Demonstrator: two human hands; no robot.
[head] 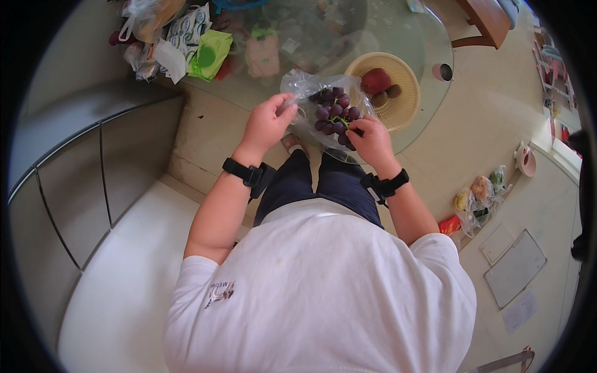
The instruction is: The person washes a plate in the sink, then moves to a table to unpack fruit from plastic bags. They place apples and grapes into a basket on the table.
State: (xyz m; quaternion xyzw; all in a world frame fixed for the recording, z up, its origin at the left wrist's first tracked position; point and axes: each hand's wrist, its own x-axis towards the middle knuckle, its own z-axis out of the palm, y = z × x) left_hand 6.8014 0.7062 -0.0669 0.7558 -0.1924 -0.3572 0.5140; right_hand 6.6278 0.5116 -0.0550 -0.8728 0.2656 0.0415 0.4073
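A bunch of dark purple grapes (pixel 336 110) lies in a clear plastic bag (pixel 303 84) at the near edge of the glass table (pixel 422 100). With thumb and fingers, my right hand (pixel 371 139) pinches the green stem (pixel 339 120) of the bunch. My left hand (pixel 273 116) grips the bag's left edge. Just beyond the bag, to the right, stands a cream plastic basket (pixel 409 100). In it are a large red fruit (pixel 376 81) and two small brown fruits (pixel 386 95), possibly kiwis.
A pink cup (pixel 441 72) stands near the table's right rim. At the table's left lie wet-wipe packs (pixel 189 32) and a green packet (pixel 211 53). A wooden chair (pixel 487 23) is at the far right. Bagged produce (pixel 480 193) lies along the right wall.
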